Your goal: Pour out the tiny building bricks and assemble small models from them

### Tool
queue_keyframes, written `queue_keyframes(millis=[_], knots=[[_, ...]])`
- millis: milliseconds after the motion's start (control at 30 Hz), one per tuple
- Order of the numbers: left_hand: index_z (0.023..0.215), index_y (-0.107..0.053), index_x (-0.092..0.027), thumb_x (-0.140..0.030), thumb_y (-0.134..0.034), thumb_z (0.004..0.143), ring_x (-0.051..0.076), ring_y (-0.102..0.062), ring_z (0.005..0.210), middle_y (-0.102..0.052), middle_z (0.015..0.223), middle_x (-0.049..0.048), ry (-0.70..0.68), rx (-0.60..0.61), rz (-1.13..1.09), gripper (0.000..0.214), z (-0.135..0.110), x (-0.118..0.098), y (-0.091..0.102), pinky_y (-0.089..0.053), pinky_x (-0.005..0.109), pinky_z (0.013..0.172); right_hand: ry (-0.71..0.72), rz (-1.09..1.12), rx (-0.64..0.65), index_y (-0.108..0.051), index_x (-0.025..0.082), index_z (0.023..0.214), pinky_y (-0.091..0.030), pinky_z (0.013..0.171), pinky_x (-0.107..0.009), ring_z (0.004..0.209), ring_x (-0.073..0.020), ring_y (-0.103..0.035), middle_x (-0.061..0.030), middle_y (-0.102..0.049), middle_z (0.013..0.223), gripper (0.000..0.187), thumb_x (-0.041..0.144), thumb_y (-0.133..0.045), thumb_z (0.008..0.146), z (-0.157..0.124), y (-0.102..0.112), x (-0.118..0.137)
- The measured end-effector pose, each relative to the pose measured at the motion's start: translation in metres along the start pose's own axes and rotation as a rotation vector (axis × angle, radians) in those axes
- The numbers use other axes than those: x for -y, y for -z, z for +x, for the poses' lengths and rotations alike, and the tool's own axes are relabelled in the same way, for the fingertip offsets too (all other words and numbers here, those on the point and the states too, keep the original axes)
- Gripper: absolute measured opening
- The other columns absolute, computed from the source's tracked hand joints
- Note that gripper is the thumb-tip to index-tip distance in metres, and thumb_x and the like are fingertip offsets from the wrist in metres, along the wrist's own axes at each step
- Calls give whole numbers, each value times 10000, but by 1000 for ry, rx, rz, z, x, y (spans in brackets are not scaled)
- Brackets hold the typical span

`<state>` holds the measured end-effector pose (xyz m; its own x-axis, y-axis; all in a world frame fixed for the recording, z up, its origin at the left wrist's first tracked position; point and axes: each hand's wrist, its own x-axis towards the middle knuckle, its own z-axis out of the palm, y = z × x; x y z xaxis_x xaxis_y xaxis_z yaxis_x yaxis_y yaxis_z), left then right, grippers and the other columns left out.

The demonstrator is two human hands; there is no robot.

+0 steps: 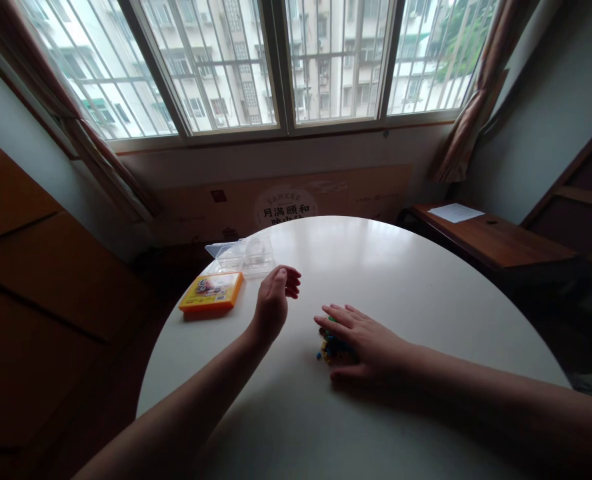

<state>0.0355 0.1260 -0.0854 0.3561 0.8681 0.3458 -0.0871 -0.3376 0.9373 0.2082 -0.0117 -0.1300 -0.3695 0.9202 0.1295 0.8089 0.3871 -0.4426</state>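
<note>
My right hand [363, 340] lies flat on the round white table [416, 287], fingers stretched out to the left, covering a small heap of coloured pieces [327, 349] that peeks out under the palm. My left hand [275, 300] hovers a little to the left of it, fingers loosely curled and apart, with nothing in them. Just beyond the left hand stand a clear plastic case [243, 255] with its lid open and an orange box [212, 291] lying flat near the table's left edge.
A dark wooden side table [496, 240] with a white sheet of paper [456, 213] stands at the right. A cardboard panel with print [286, 203] leans under the barred window. Brown wooden furniture fills the left side.
</note>
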Motion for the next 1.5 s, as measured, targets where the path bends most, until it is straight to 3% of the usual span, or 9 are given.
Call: queue_keyframes(millis=[167, 333, 400, 500, 867, 1100, 1300, 1400, 1500], knots=[[717, -632, -160, -351, -506, 822, 145, -552, 564, -607, 662, 34, -70, -92, 105, 252, -3, -3, 46, -459, 247, 495, -10, -5, -42, -471, 228, 1451, -208, 1178, -561, 1413, -372, -337, -155, -403, 1517, 733, 554, -649, 818, 17, -9, 12], [738, -600, -175, -288, -453, 837, 110, -496, 540, -544, 638, -3, -188, -426, 161, 211, 16, -8, 105, -408, 203, 489, -16, -17, -76, -542, 234, 1356, -232, 1171, -547, 1387, -360, -372, -138, -442, 1475, 535, 481, -577, 883, 31, -15, 22], [722, -579, -176, -281, -421, 828, 105, -481, 501, -517, 607, -13, -164, -604, 148, 217, 23, -5, 122, -399, 200, 466, -13, -16, -89, -551, 233, 1330, -241, 1167, -542, 1376, -352, -383, -132, -455, 1456, 487, 455, -562, 897, 39, -17, 25], [711, -563, -168, -272, -409, 807, 98, -465, 475, -492, 579, -22, -123, -691, 136, 209, 29, 4, 137, -382, 189, 445, 14, -21, -125, -583, 215, 1253, -265, 1151, -528, 1338, -330, -419, -133, -509, 1372, 401, 413, -559, 905, 56, -20, 28], [719, -570, -165, -321, -423, 808, 100, -469, 493, -485, 582, -31, -106, -633, 192, 233, 27, 25, 142, -393, 182, 439, 6, -89, -250, -617, 144, 1001, -432, 979, -415, 1017, -232, -569, -105, -622, 1054, 214, 327, -614, 889, 167, -42, 32], [730, -576, -162, -317, -404, 845, 98, -470, 486, -490, 583, -28, -129, -604, 265, 259, 26, 32, 145, -384, 185, 445, 22, -128, -300, -580, 157, 1230, -533, 887, -428, 1048, -220, -611, -92, -593, 1227, 344, 365, -584, 956, 211, -51, 30], [732, -590, -172, -292, -399, 890, 117, -484, 496, -497, 574, -20, -207, -501, 424, 275, 19, 28, 138, -394, 207, 471, 62, -100, -428, -577, 157, 1237, -500, 950, -461, 1121, -240, -583, -100, -581, 1260, 349, 362, -582, 955, 203, -46, 34], [736, -605, -177, -262, -411, 901, 143, -529, 556, -545, 613, -1, -298, -403, 537, 269, 15, 22, 131, -407, 232, 517, 96, -85, -488, -581, 166, 1238, -370, 1123, -446, 1295, -251, -470, -94, -580, 1304, 345, 341, -571, 941, 181, -39, 25], [737, -614, -179, -228, -458, 885, 172, -580, 664, -617, 705, 27, -424, -234, 643, 221, 7, 16, 117, -437, 265, 612, 65, -86, -527, -575, 192, 1261, -365, 1136, -440, 1336, -253, -442, -108, -550, 1365, 358, 341, -549, 937, 143, -28, -4]])
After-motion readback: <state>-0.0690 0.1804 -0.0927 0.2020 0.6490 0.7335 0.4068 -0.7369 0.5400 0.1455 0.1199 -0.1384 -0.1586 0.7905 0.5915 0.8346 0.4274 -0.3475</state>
